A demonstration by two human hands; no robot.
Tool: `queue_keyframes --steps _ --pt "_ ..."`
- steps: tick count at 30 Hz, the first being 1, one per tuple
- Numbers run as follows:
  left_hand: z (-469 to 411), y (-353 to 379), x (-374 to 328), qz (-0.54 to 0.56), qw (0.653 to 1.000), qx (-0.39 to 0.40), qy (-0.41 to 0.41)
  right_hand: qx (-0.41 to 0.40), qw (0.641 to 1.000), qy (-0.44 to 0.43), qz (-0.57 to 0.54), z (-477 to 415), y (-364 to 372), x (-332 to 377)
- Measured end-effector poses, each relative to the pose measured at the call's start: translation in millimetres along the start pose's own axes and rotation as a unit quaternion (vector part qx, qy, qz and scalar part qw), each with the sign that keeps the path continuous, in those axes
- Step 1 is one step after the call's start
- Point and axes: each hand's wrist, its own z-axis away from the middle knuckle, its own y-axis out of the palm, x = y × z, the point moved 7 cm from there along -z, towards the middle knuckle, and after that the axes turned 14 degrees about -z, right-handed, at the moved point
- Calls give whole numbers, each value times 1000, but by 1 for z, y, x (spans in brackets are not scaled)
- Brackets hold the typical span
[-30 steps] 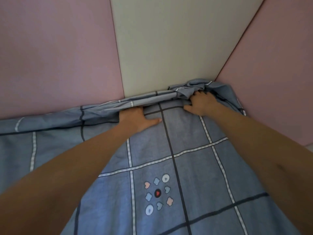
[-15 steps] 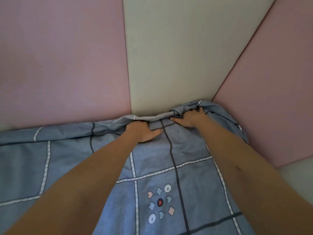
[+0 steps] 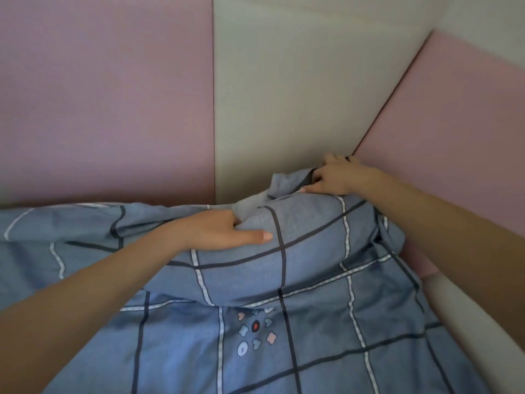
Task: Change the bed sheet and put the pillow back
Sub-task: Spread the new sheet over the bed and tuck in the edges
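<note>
Padded wall behind the bed: left pink panel (image 3: pixel 105 95), cream panel (image 3: pixel 298 81) in the middle, right pink panel (image 3: pixel 454 132). Blue-grey bed sheet (image 3: pixel 312 280) with dark and white grid lines is humped up at the far right corner; the rest lies spread toward the near side and left. My left hand (image 3: pixel 216 231) grips a fold at the hump's left side, fingers buried in cloth, thumb flat on top pointing right. My right hand (image 3: pixel 338 177) holds the bunched corner where the cream and right pink panels meet, fingers curled into it. Print cluster (image 3: pixel 255 331) of small hearts and flower shapes sits just near of the hump. Pale surface (image 3: pixel 468 322) shows at near right, beside the sheet.
</note>
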Motion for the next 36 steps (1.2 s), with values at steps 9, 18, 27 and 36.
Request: queue_keyframes --steps 9,18,27,36 --pt "28 16 -1 -33 997 -16 61 0 979 74 -190 27 -12 -26" --pt "27 26 22 189 978 -34 -87 -6 834 119 -538 109 42 -77" --pt "-7 -3 0 177 977 82 -91 -85 828 151 -534 146 70 -97" --pt "-66 -29 -37 -76 969 -163 -170 -134 811 129 -555 140 83 -93"
